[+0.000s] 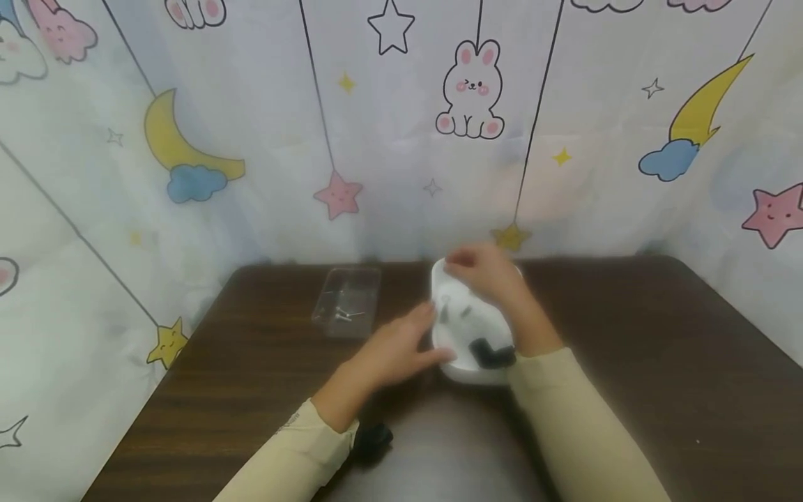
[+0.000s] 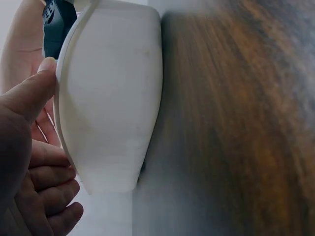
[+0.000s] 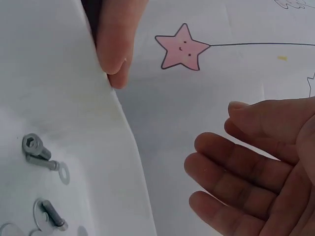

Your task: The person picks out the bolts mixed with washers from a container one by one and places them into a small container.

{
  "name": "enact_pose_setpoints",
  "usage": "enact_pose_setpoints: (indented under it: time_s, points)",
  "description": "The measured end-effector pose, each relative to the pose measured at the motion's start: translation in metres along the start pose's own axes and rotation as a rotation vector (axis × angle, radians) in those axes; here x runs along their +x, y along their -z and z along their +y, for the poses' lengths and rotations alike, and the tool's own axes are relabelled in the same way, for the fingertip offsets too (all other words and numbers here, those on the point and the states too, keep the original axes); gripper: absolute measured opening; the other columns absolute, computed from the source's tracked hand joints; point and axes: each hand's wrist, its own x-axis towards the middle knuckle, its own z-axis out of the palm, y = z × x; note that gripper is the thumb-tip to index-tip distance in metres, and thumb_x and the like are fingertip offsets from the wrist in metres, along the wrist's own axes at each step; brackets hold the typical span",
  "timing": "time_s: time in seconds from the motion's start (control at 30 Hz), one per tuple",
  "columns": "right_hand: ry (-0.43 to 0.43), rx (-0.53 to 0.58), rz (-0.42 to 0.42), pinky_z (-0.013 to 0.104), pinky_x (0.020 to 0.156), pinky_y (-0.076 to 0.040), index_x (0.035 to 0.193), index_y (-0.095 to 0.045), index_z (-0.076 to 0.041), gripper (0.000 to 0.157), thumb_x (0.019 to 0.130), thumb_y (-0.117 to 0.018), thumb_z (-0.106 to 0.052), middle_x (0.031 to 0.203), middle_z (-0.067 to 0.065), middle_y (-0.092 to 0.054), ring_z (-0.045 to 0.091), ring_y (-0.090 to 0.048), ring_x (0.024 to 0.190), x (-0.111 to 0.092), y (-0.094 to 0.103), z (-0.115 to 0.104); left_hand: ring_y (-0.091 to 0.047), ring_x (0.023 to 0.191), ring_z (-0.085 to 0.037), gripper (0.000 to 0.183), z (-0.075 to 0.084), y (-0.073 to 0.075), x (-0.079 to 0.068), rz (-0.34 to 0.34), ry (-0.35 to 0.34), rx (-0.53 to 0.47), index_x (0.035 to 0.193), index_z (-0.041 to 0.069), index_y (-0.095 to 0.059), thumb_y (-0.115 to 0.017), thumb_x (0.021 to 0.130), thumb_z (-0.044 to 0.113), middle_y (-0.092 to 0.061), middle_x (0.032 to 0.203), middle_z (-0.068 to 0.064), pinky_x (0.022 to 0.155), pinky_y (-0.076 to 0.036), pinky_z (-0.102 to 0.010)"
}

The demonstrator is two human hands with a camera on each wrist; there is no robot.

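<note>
A white bin with a curved rim stands on the table. My left hand holds it at its left side, the thumb by the near rim and the fingers bent along the edge in the left wrist view. My right hand hovers over the far part of the bin, its fingers loosely bent and nothing visible between them. Inside the bin, the right wrist view shows a socket-head bolt, a short screw and several thin washers.
A clear plastic box with a few small screws stands left of the bin on the dark wood table. A pale mat lies near me. Behind the table hangs a printed curtain.
</note>
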Motion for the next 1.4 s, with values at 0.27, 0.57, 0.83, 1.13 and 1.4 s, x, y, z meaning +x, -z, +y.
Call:
enact_pose_setpoints:
  time_s: [0.27, 0.57, 0.83, 1.13, 1.4]
  points:
    - [-0.040, -0.051, -0.062, 0.047, 0.091, -0.055, 0.115, -0.071, -0.010, 0.031, 0.093, -0.067, -0.031, 0.112, 0.011, -0.073, 0.030, -0.068, 0.100, -0.002, -0.006, 0.007, -0.031, 0.146, -0.026, 0.091, 0.001, -0.003, 0.001, -0.024, 0.014, -0.003, 0.158, 0.019, -0.020, -0.058, 0.088, 0.064, -0.021, 0.164, -0.003, 0.119, -0.031, -0.045]
    - [-0.032, -0.125, -0.199, 0.045, 0.086, -0.057, 0.109, -0.072, -0.002, 0.028, 0.088, -0.070, -0.021, 0.105, 0.016, -0.073, 0.031, -0.068, 0.094, 0.015, -0.007, 0.002, -0.035, 0.145, -0.025, 0.092, 0.002, 0.002, 0.001, -0.006, 0.013, 0.010, 0.158, 0.017, -0.022, -0.060, 0.088, 0.063, -0.026, 0.163, -0.006, 0.118, -0.033, -0.042]
    - [-0.166, -0.210, -0.534, 0.029, 0.068, -0.056, 0.116, -0.069, -0.008, 0.036, 0.083, -0.074, -0.021, 0.088, 0.005, -0.072, 0.019, -0.067, 0.079, 0.027, -0.020, 0.004, -0.033, 0.145, -0.027, 0.091, -0.001, 0.000, 0.000, -0.015, 0.022, -0.009, 0.157, 0.016, -0.025, -0.060, 0.088, 0.064, -0.025, 0.163, -0.006, 0.118, -0.032, -0.045]
    - [-0.251, -0.168, -0.638, 0.034, 0.066, -0.059, 0.117, -0.067, -0.007, 0.042, 0.075, -0.072, -0.007, 0.085, 0.010, -0.067, 0.023, -0.064, 0.076, 0.026, -0.031, 0.007, -0.032, 0.146, -0.029, 0.093, -0.001, 0.000, 0.000, -0.005, -0.003, -0.015, 0.157, 0.013, -0.024, -0.058, 0.088, 0.065, -0.025, 0.162, -0.009, 0.119, -0.030, -0.047]
    - [-0.220, -0.228, -0.617, 0.034, 0.065, -0.057, 0.110, -0.069, -0.010, 0.037, 0.074, -0.079, -0.016, 0.085, 0.008, -0.067, 0.024, -0.064, 0.076, 0.030, -0.037, 0.011, -0.032, 0.146, -0.030, 0.093, -0.001, -0.001, -0.001, -0.004, -0.004, -0.010, 0.157, 0.015, -0.022, -0.057, 0.088, 0.066, -0.025, 0.162, -0.009, 0.119, -0.030, -0.048]
